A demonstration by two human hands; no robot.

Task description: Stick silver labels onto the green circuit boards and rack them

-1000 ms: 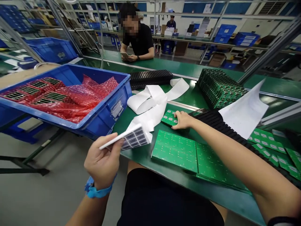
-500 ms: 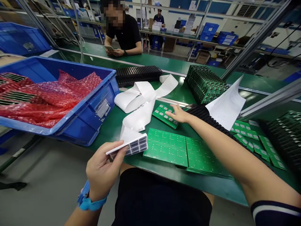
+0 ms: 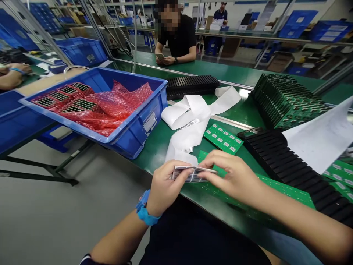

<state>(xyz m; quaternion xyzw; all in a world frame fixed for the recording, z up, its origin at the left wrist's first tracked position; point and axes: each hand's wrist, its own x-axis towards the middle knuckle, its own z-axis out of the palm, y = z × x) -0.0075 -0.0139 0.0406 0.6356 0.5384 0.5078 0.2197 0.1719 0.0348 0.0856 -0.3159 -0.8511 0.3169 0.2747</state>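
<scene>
Both my hands are together over the near edge of the green bench. My left hand [image 3: 167, 187] pinches a small sheet of dark printed labels [image 3: 191, 174], and the fingers of my right hand [image 3: 231, 173] grip its other end. A long white backing strip [image 3: 190, 125] loops across the bench and ends just behind my left hand. A green circuit board panel [image 3: 223, 138] lies beyond my right hand. Larger green boards [image 3: 284, 189] lie partly hidden beneath my right hand and forearm.
A blue plastic crate [image 3: 145, 127] holds red bubble wrap [image 3: 107, 106] with dark parts. A black slotted rack [image 3: 278, 156] lies right, beneath a white paper sheet [image 3: 321, 134]. Stacked green boards [image 3: 286, 101] stand behind. A seated person [image 3: 176, 36] sits across the bench.
My right hand has left the small green panel and moved to the label sheet. My left hand has brought the sheet rightward, and both hands now hold it. My view has swung right.
</scene>
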